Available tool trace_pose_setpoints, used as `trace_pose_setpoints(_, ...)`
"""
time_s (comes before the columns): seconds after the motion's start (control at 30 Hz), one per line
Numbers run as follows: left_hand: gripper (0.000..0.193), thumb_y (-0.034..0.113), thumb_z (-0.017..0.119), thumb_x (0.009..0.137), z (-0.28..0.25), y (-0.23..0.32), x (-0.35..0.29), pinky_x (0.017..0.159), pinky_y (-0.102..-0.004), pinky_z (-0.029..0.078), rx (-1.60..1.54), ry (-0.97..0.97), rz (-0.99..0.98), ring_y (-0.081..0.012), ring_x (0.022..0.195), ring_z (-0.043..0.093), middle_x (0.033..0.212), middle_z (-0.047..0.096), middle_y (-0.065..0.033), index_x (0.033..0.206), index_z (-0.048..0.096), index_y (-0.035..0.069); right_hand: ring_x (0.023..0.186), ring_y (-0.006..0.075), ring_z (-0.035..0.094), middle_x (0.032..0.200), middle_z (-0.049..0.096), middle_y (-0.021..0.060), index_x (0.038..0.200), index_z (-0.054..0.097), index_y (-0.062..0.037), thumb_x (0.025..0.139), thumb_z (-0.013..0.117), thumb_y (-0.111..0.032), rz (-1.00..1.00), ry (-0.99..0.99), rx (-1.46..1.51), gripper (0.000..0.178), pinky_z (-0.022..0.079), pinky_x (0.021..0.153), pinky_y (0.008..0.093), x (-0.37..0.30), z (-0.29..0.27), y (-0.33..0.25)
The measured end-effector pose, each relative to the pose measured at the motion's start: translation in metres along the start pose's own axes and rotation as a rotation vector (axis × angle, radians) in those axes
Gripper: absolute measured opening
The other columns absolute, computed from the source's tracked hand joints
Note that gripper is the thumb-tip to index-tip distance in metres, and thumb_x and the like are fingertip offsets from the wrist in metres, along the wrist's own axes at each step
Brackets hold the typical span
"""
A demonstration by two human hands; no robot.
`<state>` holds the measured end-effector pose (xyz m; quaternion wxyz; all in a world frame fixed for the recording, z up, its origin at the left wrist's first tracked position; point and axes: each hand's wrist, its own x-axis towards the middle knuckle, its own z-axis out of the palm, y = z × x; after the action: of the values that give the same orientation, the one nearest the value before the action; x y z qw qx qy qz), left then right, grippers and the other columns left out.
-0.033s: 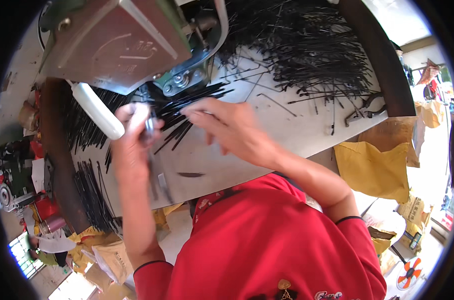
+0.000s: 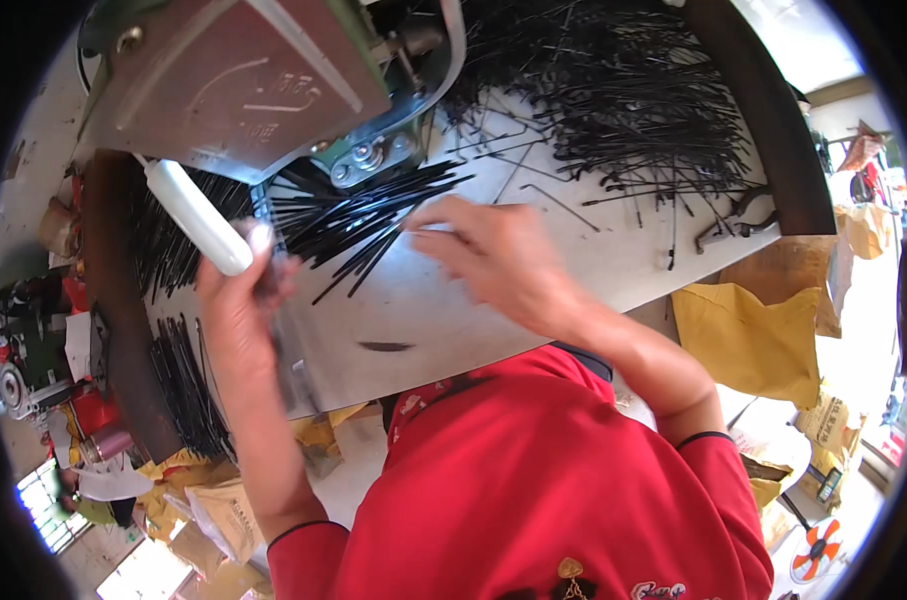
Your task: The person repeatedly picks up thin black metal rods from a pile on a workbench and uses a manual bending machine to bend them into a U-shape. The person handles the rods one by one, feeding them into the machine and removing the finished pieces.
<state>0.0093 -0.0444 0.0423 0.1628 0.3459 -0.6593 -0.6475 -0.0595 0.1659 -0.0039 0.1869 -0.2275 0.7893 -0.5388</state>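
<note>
My left hand (image 2: 236, 310) is blurred, its fingers curled below the machine head, beside a rounded white bar (image 2: 196, 215). A faint, smeared thin streak runs down from its fingers; what they hold cannot be made out. On the right, my right hand (image 2: 502, 262) has thumb and forefinger drawn together at the ends of a fanned bundle of thin black rods (image 2: 359, 215). Whether a rod lies between those fingertips is unclear. Over the bundle hangs the machine head (image 2: 244, 85), with a brown-grey cover and a metal fitting (image 2: 366, 155) at its lower edge.
A large heap of thin black rods (image 2: 634, 110) covers the far right of the metal table (image 2: 454, 310). Pliers (image 2: 739, 220) lie by its right edge. More black rods (image 2: 187, 390) lie at the left edge. Yellow sacking (image 2: 749, 340) and a fan (image 2: 817, 550) are off the table.
My left hand has moved left and slightly down, away from the machine fitting, uncovering more of the rod bundle. My right hand has shifted a little to the right.
</note>
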Motion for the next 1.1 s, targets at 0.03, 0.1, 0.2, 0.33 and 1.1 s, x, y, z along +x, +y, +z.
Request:
trace_pose_setpoints(0.03,0.028,0.017,0.069,0.081,-0.027,0.004,0.003,0.054,-0.0196,0.044,0.101,-0.001,0.068,-0.0108,0.059,0.058,0.077,0.061,-0.0037,0.104,0.057,0.005,0.056,0.0263,0.063,0.078,0.067,0.0131,0.099,0.063,-0.0070,0.089,0.059,-0.025,-0.140,0.120,-0.277,0.021,0.051,0.053,0.0359,-0.010,-0.011,0.014)
trace_pose_setpoints(0.1,0.032,0.013,0.068,0.081,-0.098,0.000,0.016,0.061,-0.0200,0.043,0.388,-0.088,0.070,-0.0101,0.068,0.059,0.090,0.063,-0.0045,0.109,0.056,0.004,0.065,0.0322,0.065,0.083,0.067,0.0138,0.091,0.061,-0.0051,0.087,0.061,-0.023,-0.052,0.205,-0.634,0.018,0.051,0.057,0.0411,-0.024,-0.037,0.030)
trace_pose_setpoints(0.2,0.035,0.012,0.068,0.083,-0.116,-0.018,0.012,0.071,-0.0204,0.046,0.718,0.132,0.428,-0.0109,0.080,0.058,0.093,0.062,-0.0039,0.114,0.056,0.002,0.066,0.0348,0.064,0.075,0.064,0.0165,0.081,0.057,-0.0016,0.086,0.057,-0.015,-0.059,0.147,-0.993,0.014,0.050,0.056,0.0429,-0.025,-0.065,0.042)
trace_pose_setpoints(0.33,0.015,0.004,0.067,0.081,-0.059,-0.041,-0.014,0.073,-0.0255,0.048,0.597,-0.092,0.347,-0.0120,0.079,0.060,0.092,0.065,-0.0035,0.096,0.066,0.006,0.065,0.0373,0.063,0.065,0.061,0.0204,0.073,0.056,0.0026,0.075,0.054,-0.003,-0.163,-0.060,-1.039,0.006,0.051,0.058,0.0453,-0.006,-0.080,0.038)
trace_pose_setpoints(1.1,0.005,-0.002,0.055,0.088,0.015,-0.073,-0.036,0.073,-0.0268,0.046,0.413,-0.374,0.239,-0.0129,0.082,0.058,0.088,0.061,-0.0057,0.091,0.059,0.000,0.073,0.0240,0.060,0.081,0.059,0.0096,0.078,0.059,-0.0020,0.074,0.060,-0.002,-0.164,0.086,-0.565,0.004,0.050,0.064,0.0340,-0.032,-0.056,0.023)
